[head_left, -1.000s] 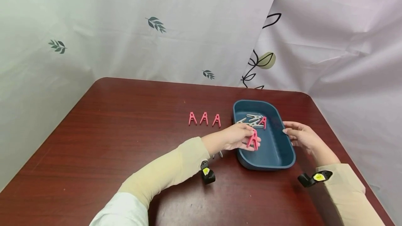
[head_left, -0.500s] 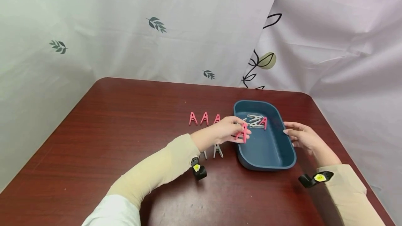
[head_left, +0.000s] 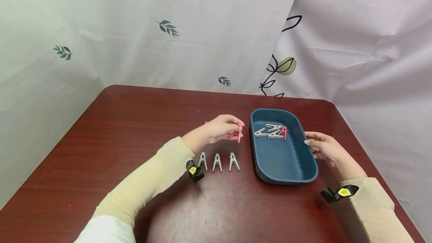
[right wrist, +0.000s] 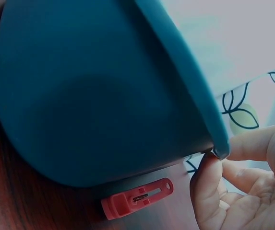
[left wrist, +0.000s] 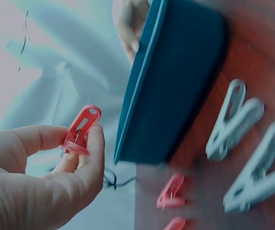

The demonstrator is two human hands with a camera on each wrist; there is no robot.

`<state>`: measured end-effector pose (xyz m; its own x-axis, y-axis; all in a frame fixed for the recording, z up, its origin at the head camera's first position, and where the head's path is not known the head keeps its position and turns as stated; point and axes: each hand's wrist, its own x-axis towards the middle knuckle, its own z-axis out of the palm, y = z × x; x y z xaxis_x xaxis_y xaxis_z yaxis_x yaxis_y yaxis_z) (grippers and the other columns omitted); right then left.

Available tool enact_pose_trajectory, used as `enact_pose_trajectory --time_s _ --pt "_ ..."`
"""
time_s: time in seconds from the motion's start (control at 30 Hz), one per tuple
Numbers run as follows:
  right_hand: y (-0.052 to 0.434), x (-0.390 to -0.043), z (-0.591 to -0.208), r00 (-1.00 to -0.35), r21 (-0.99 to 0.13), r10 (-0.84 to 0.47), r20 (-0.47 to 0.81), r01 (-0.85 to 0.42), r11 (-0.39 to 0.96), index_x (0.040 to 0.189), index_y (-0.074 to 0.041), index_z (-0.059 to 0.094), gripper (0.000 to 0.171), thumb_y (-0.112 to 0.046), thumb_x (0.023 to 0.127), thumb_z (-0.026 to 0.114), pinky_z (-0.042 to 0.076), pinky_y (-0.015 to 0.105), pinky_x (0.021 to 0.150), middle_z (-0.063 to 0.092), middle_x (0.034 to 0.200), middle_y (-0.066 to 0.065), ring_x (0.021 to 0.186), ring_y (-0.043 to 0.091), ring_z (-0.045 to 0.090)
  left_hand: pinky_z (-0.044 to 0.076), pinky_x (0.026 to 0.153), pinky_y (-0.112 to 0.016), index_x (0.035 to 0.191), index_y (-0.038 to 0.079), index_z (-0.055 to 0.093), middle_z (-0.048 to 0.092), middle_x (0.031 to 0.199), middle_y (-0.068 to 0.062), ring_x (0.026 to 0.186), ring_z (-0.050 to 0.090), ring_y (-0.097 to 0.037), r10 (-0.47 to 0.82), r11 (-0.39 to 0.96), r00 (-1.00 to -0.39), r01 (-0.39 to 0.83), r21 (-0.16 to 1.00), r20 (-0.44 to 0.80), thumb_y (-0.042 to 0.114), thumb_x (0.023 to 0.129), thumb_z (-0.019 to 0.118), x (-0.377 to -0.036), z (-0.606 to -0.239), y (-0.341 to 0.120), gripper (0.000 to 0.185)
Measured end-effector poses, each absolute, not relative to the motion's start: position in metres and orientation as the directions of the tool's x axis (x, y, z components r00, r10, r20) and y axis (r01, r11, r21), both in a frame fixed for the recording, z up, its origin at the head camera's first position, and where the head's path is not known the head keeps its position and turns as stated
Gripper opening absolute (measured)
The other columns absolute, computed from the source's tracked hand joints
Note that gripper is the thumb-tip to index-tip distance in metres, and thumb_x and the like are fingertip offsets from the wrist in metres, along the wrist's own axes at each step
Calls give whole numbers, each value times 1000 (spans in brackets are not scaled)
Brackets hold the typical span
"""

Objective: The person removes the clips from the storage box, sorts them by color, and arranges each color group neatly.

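Your left hand (head_left: pixel 216 129) is pinching a pink clothespin (head_left: pixel 239 132) between thumb and forefinger, held up just off the left side of the blue tray (head_left: pixel 305 170). The left wrist view shows it clearly, the pin (left wrist: pixel 81 130) clamped at your fingertips with the tray's wall (left wrist: pixel 175 91) right beyond it. Your hand covers most of the pink pins on the table behind it, so I can't count them here. Just on the near side of that hand, three white clothespins (head_left: pixel 217 162) stand in a row on the table (head_left: pixel 135 123). Your right hand (head_left: pixel 324 147) rests against the tray's right rim, fingers lightly curled on the edge, thumb tip under the lip (right wrist: pixel 222 143). Inside the tray, at the far end from your right hand, lie a few white pins (head_left: pixel 268 131) and one pink pin (head_left: pixel 283 131).
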<state>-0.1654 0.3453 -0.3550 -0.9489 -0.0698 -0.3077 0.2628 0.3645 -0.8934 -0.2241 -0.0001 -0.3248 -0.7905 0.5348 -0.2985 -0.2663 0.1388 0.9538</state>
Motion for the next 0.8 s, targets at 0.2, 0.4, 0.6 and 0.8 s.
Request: enact_pose_trajectory --time_s 0.2,0.4,0.6,0.8 --pt "346 -164 -355 -951 -895 -67 -302 258 364 143 10 24 58 -17 99 50 56 29 67 65 85 -16 76 5 65 52 90 -40 121 -7 53 60 106 -17 80 62 -14 503 177 -821 -208 962 -270 1 94 54 -235 -322 -19 28" --pt "345 -164 -356 -952 -890 -43 -303 266 371 144 9 25 59 -20 99 50 56 28 67 66 83 -16 74 5 65 50 92 -38 127 -5 52 55 128 -22 94 61 -18 473 272 -838 -154 950 -271 8 95 56 -246 -327 -43 35" --pt "345 -164 -355 -953 -890 -46 -300 262 373 143 9 25 58 -19 99 50 56 28 68 66 83 -16 74 5 65 45 100 -43 130 -7 47 55 127 -23 114 57 -31 429 298 -855 -170 939 -291 8 94 56 -256 -334 -68 40" --pt "344 -164 -355 -953 -889 -47 -299 260 377 144 9 25 60 -20 98 51 56 29 67 65 84 -16 75 5 65 46 97 -41 128 -10 48 58 123 -23 114 57 -33 393 297 -868 -194 935 -304 7 94 58 -262 -343 -89 40"
